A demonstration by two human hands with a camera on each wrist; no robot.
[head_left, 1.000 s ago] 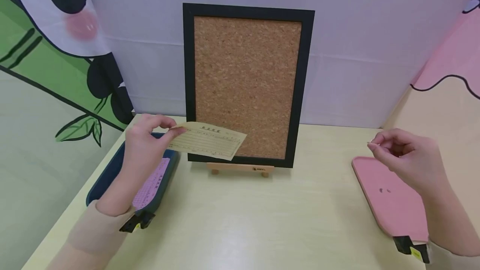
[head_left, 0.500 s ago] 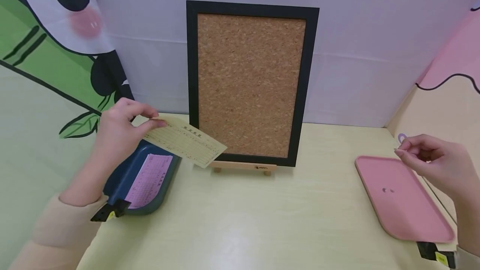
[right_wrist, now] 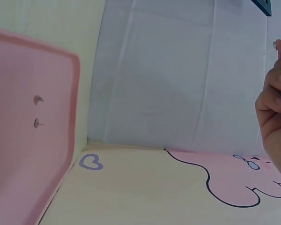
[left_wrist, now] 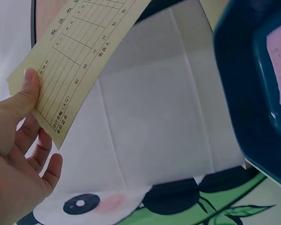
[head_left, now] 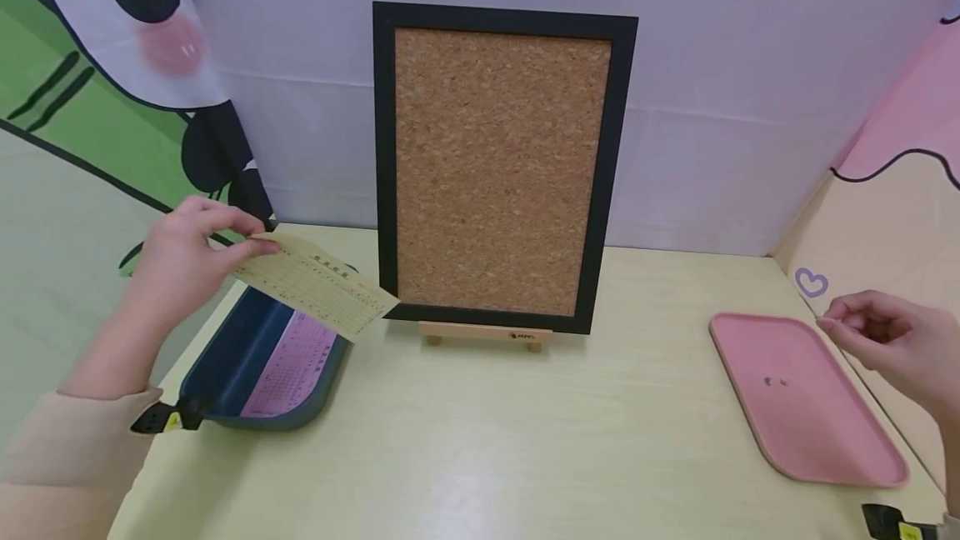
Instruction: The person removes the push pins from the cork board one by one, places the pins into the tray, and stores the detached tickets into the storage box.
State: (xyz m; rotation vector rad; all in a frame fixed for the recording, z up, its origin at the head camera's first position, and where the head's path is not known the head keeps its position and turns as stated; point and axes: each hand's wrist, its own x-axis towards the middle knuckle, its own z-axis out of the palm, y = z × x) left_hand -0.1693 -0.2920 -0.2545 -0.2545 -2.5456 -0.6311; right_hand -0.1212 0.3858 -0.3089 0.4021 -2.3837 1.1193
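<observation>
Hands: two are showing, a left hand [head_left: 180, 252] and a right hand [head_left: 892, 348].
Paper slips: two are showing, a yellow slip [head_left: 315, 283] and a pink slip [head_left: 294, 361].
Trays: two are lying on the bench [head_left: 525, 440], a dark blue tray [head_left: 225, 365] left of the cork board [head_left: 501, 165] and a pink tray [head_left: 806, 423] right of it.
Cork boards: one is standing.
Pins: two are lying in the pink tray [head_left: 774, 381].

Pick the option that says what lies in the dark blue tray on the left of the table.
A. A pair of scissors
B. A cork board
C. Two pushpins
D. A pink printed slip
D: a pink printed slip lies flat in the dark blue tray, while the left hand holds a yellow lined slip above it.
</observation>
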